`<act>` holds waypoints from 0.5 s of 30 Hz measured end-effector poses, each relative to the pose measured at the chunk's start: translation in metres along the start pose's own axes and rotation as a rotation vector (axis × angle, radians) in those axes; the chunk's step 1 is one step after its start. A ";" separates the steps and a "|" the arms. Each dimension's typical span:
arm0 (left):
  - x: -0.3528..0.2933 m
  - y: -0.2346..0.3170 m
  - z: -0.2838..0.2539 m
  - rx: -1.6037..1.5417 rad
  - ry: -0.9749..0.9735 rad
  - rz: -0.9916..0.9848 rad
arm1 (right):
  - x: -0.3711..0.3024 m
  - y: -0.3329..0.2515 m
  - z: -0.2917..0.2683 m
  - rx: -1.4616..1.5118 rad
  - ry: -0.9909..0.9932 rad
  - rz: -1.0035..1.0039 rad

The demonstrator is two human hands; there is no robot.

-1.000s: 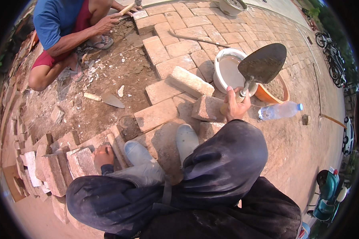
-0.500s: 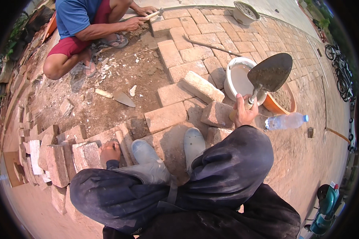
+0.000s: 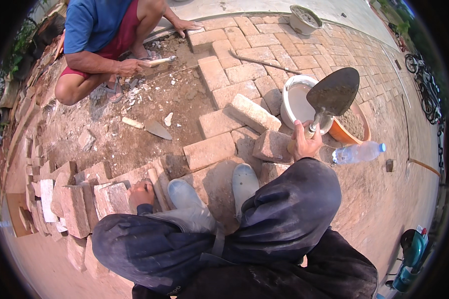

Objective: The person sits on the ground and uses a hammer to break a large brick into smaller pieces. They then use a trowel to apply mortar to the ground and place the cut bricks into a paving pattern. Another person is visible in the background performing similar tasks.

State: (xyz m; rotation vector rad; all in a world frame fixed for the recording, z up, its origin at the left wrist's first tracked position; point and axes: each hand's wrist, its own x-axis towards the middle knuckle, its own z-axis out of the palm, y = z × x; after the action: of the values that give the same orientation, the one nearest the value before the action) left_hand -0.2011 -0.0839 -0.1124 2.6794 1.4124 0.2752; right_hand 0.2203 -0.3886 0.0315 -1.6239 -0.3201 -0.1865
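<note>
My right hand (image 3: 306,143) grips the handle of a trowel (image 3: 332,93), its wide dirty blade raised upright in front of a white bucket (image 3: 295,102). My left hand (image 3: 141,192) rests on a reddish paving brick (image 3: 112,198) among a heap of bricks at my left. My two grey-blue boots (image 3: 246,183) stand on laid bricks between the hands. A loose brick (image 3: 272,146) lies just left of my right hand.
Another person in a blue shirt (image 3: 92,22) squats at the top left, holding a tool over bare sandy ground. A second trowel (image 3: 157,130) lies on the dirt. An orange basin (image 3: 353,128) and a plastic bottle (image 3: 356,153) sit at my right. Laid brick paving stretches beyond.
The view has shifted, so everything sits lower and nearer. The trowel stays raised in my right hand. My left hand stays on the brick pile.
</note>
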 end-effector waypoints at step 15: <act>0.002 0.004 -0.007 -0.059 -0.026 -0.010 | 0.000 0.012 -0.002 -0.142 0.035 -0.059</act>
State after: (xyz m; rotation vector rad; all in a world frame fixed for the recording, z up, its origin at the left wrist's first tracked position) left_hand -0.1981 -0.0848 -0.1050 2.6187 1.3874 0.2754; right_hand 0.2242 -0.3915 0.0201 -1.7506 -0.3343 -0.2883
